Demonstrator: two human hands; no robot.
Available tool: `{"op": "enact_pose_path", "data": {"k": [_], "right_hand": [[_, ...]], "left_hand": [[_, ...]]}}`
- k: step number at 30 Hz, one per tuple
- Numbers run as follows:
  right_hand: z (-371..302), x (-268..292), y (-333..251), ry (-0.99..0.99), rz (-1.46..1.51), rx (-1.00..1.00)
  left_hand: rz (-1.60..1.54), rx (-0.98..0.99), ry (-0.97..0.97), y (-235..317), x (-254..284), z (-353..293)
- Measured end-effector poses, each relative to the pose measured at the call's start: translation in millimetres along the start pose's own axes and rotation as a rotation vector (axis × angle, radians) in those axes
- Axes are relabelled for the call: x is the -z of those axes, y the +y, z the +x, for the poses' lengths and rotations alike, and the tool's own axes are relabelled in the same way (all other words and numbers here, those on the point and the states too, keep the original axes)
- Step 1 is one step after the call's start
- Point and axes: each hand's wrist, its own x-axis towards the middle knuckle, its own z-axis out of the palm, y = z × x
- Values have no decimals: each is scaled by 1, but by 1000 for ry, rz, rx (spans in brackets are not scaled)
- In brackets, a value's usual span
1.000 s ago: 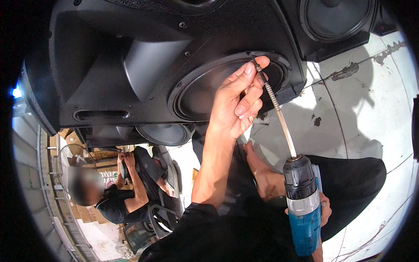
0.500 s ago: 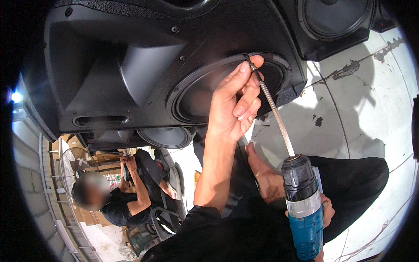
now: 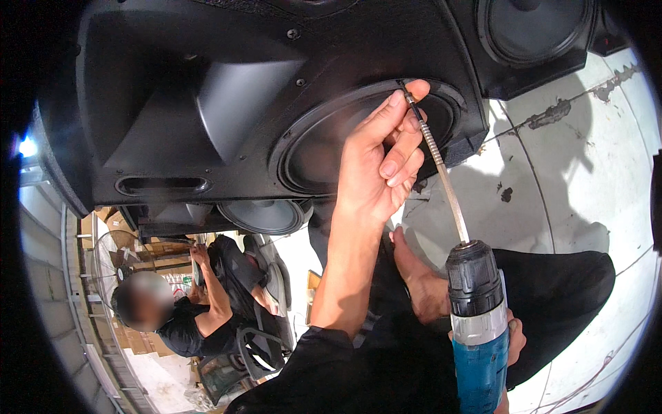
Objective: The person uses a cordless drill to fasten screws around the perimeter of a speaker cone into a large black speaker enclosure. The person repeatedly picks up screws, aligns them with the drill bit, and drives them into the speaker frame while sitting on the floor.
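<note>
A large black speaker cabinet (image 3: pixel 227 41) stands in front of me, with a round woofer (image 3: pixel 314 155) set in its face. At the woofer's upper rim, my left hand (image 3: pixel 376 165) is closed, its thumb and forefinger pinching a small dark screw (image 3: pixel 402 85) at the tip of a long driver bit (image 3: pixel 447 181). The bit runs down to the black chuck of a blue cordless drill (image 3: pixel 479 345). My right hand (image 3: pixel 516 338) is wrapped around the drill's handle, mostly hidden behind its body.
More speakers (image 3: pixel 531 31) stand at the upper right and behind the cabinet (image 3: pixel 262 215). At the lower left a person (image 3: pixel 200 321) sits on a chair near a fan and cardboard boxes. My bare foot (image 3: pixel 417 279) rests on the pale tiled floor (image 3: pixel 531 179).
In the picture, the cabinet and my left hand have shifted slightly right, with the bit tip still at the woofer's rim. The drill has barely moved. The seated person's arm has changed position.
</note>
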Motion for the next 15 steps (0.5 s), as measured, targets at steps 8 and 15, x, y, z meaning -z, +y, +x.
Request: {"op": "enact_pose_path", "data": {"k": [8, 15], "right_hand": [[7, -5, -33, 37, -173, 284], [12, -5, -25, 118, -291, 502]], "left_hand": [[20, -10, -18, 1, 3, 3], [33, -8, 15, -1, -2, 1]]}}
